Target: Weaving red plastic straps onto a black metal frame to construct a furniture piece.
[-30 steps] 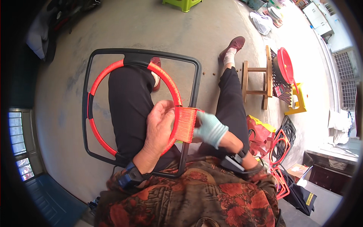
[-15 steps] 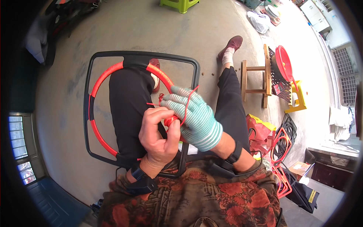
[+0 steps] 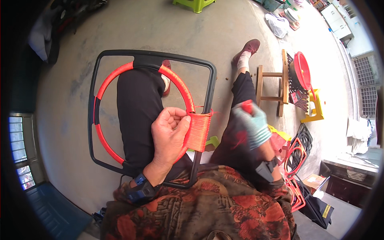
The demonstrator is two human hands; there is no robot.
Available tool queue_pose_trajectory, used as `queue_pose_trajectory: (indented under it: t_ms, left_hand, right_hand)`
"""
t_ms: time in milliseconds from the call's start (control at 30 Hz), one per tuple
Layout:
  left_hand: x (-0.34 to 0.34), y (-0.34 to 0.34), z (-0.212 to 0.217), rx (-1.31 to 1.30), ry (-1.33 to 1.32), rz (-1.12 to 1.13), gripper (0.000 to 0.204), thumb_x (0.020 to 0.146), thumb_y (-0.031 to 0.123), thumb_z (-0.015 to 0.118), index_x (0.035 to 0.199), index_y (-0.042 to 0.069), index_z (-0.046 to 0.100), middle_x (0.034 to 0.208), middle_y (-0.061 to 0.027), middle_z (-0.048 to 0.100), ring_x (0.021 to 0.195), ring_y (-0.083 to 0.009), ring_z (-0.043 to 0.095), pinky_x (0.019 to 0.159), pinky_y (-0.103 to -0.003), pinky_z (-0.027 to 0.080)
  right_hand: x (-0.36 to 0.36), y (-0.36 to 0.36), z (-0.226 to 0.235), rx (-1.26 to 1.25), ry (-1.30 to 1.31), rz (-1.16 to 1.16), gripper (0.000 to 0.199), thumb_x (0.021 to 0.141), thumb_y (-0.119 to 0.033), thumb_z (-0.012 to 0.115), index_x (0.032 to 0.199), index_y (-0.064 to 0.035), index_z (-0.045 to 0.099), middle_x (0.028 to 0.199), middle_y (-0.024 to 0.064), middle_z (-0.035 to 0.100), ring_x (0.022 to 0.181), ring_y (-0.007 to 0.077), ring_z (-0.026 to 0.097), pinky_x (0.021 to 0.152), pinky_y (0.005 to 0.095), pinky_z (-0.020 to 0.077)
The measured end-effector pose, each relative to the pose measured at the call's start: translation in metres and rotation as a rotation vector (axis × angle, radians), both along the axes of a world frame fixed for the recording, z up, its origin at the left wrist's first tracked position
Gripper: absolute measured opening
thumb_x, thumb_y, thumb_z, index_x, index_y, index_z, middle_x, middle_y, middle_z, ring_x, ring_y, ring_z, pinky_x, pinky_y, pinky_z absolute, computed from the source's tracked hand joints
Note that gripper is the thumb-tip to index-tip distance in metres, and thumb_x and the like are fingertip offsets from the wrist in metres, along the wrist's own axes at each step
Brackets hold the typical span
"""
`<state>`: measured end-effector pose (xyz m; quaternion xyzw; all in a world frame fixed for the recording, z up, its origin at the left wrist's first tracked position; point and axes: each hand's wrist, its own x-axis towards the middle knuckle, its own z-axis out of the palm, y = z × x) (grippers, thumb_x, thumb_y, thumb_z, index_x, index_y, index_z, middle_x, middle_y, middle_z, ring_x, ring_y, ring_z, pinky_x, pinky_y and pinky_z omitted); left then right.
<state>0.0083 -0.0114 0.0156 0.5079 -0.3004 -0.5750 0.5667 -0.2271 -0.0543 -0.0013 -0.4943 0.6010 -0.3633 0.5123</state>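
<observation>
Across my legs lies a black rectangular frame [image 3: 156,53] with an inner ring [image 3: 111,79] mostly wrapped in red-orange cord. A wide band of cord [image 3: 198,132] spans from the ring's right side to the frame's right bar. My left hand [image 3: 170,130], bare, is closed at this band's upper left corner, with thumb and fingertips pinching the cord there. Out to the right, over my right thigh, is my right hand [image 3: 254,124] in a pale green striped glove, smeared by motion. A red bundle of cord [image 3: 247,106] shows at its closed fingers.
At the right stand a wooden stool [image 3: 273,86], a red basket [image 3: 303,70] and a yellow stool [image 3: 316,106]. More red and black frames [image 3: 296,160] lean beside my right arm. A green stool [image 3: 195,5] stands at the far edge.
My gloved right hand has moved from beside the left hand out to the right with the red bundle. My left hand now pinches the band, and the cord band shows uncovered.
</observation>
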Motion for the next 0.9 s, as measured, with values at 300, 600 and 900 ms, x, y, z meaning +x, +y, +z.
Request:
queue_pose_trajectory:
  t_ms: [300,600,900]
  left_hand:
    - [0.009,-0.001,-0.006,-0.060,-0.201,-0.084,0.010,0.088,-0.005,0.060,0.095,-0.001,0.054,0.087,-0.0043,0.062,0.076,-0.0043,0.060,0.068,-0.019,0.048]
    - [0.006,-0.003,0.000,-0.035,-0.143,-0.083,0.015,0.088,-0.003,0.060,0.100,-0.001,0.052,0.085,-0.0041,0.060,0.078,-0.0056,0.059,0.069,-0.020,0.048]
    - [0.006,-0.005,-0.006,0.038,0.086,-0.155,0.029,0.093,-0.001,0.056,0.119,-0.007,0.047,0.099,-0.0145,0.067,0.086,-0.0108,0.065,0.074,-0.023,0.053]
  right_hand:
    - [0.075,0.010,0.022,0.380,-0.233,0.153,0.015,0.090,-0.020,0.067,0.092,-0.0057,0.065,0.065,-0.0039,0.055,0.053,0.0033,0.045,0.047,0.0217,0.0375]
    - [0.054,-0.005,0.019,0.413,-0.259,0.365,0.016,0.087,-0.020,0.070,0.088,-0.0042,0.064,0.068,-0.0030,0.057,0.060,0.0052,0.050,0.054,0.0224,0.0409]
    - [0.030,0.005,-0.007,0.223,-0.995,0.039,0.031,0.093,-0.035,0.062,0.088,-0.0048,0.061,0.108,0.0158,0.063,0.094,0.0258,0.063,0.074,0.0300,0.0515]
